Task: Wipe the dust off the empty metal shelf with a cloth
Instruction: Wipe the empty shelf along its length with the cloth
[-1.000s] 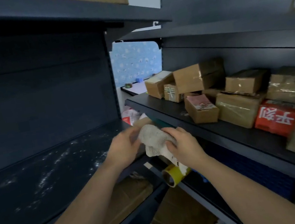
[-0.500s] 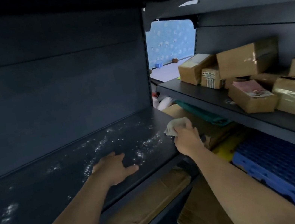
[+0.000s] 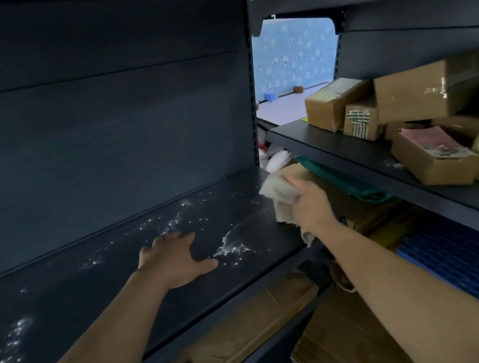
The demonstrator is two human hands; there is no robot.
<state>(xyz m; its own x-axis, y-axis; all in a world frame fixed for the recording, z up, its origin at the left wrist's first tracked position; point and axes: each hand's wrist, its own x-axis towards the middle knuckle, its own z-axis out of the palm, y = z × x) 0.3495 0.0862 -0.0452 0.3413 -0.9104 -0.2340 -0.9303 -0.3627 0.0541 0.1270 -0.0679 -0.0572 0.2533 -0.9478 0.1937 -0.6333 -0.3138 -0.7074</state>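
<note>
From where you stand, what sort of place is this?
Probably a stockroom or parcel store: a dusty metal shelf stands beside another loaded with taped cardboard boxes, and flattened cardboard is stored underneath.

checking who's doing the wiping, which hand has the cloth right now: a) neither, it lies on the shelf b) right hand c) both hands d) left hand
b: the right hand grips the bunched cloth at the right end of the dusty shelf, while the left hand lies flat and open on the shelf, holding nothing.
</note>
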